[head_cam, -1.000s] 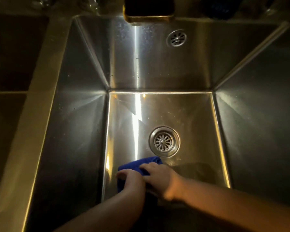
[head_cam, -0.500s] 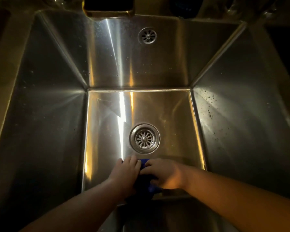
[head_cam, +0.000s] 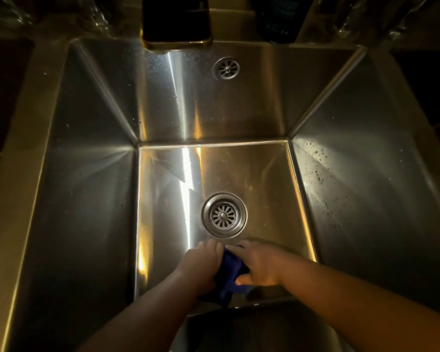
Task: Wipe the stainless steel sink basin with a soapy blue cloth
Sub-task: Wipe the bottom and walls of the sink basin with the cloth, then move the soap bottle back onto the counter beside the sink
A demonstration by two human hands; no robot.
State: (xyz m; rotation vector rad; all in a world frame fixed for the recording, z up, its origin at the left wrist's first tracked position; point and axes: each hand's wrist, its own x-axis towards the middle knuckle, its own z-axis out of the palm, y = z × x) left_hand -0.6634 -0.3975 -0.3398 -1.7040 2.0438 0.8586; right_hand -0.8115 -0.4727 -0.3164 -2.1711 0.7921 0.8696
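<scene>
The deep stainless steel sink basin [head_cam: 163, 189] fills the head view, with a round drain strainer [head_cam: 224, 215] in its floor. Just in front of the drain, at the near edge of the floor, a bunched blue cloth [head_cam: 231, 274] lies between both hands. My left hand [head_cam: 201, 262] grips the cloth's left side, fingers curled over it. My right hand [head_cam: 258, 265] holds the right side, thumb tucked under the fabric. Most of the cloth is hidden by the hands. No soap foam is visible.
An overflow grille [head_cam: 226, 68] sits high on the back wall. A dark faucet spout [head_cam: 176, 24] overhangs the back rim, and dark bottles stand to its right [head_cam: 277, 19]. Water droplets dot the right wall [head_cam: 320, 168]. Counter strip at left [head_cam: 23, 148].
Both hands have drawn together on the cloth, bunching it up from a flatter pad; it now sits right of its earlier spot, straight in front of the drain. The camera view shifted.
</scene>
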